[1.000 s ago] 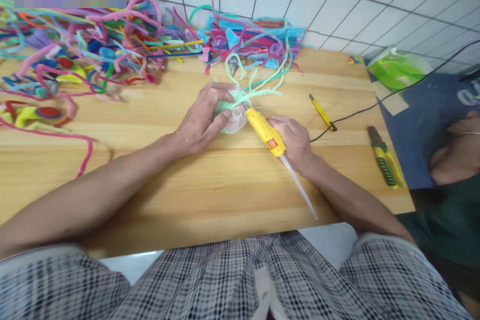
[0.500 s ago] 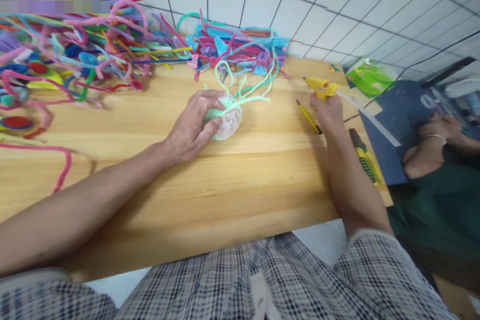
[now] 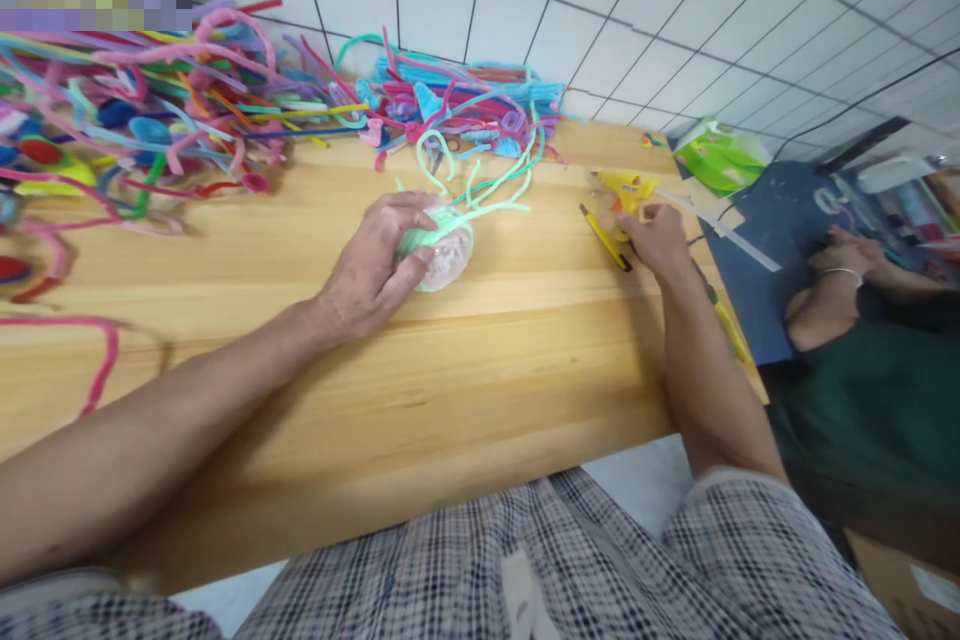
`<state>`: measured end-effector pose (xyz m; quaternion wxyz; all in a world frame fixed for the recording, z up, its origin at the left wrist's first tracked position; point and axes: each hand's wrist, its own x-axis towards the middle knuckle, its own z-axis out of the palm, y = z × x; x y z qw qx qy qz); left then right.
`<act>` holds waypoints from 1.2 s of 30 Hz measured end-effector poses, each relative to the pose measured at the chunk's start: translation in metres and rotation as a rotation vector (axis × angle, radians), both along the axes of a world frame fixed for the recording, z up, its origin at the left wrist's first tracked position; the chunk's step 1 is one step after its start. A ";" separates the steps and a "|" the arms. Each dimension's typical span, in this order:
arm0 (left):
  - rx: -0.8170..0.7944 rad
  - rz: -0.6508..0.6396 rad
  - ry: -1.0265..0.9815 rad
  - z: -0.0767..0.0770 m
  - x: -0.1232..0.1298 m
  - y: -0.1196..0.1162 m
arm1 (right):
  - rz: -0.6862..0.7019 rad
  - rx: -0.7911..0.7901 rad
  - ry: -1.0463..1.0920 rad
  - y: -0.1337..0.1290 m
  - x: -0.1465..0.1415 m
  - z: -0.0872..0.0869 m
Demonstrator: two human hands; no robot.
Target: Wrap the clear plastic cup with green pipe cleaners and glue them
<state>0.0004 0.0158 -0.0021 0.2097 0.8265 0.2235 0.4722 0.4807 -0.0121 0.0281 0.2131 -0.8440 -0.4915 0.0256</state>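
Under my left hand (image 3: 379,260) sits a round, clear-whitish ball (image 3: 451,258), partly wrapped in mint-green pipe cleaners (image 3: 480,212). My fingers and thumb grip its left side against the table, and several loose pipe-cleaner ends fan out behind it. To the right, my right hand (image 3: 660,238) has its thumb and fingers at the handle of a yellow glue gun (image 3: 624,186), which is low over the table or resting on it. A clear glue stick (image 3: 724,225) extends from the gun's back. Just left of that hand lies a yellow-and-black utility knife (image 3: 604,236).
Piles of colourful pipe cleaners (image 3: 150,110) line the back and left of the wooden table (image 3: 465,380). Yellow-handled pliers (image 3: 727,325) lie by the right edge, partly behind my forearm. A green packet (image 3: 721,158) is at back right. Another person's hands (image 3: 847,260) rest at the blue table.
My right hand has lowered the glue gun slightly and loosened its hold, with the fingers shifting towards the handle's end. The view has shifted a little; my left hand keeps hold of the ball.
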 end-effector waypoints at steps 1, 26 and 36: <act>-0.003 0.000 -0.002 -0.001 0.000 0.000 | -0.034 -0.015 -0.070 -0.011 0.000 0.005; -0.032 -0.027 -0.026 0.005 0.008 -0.008 | 1.204 0.567 -0.231 -0.023 -0.215 0.007; -0.022 -0.020 -0.010 0.005 0.009 -0.008 | 1.194 0.617 -0.247 -0.027 -0.220 0.007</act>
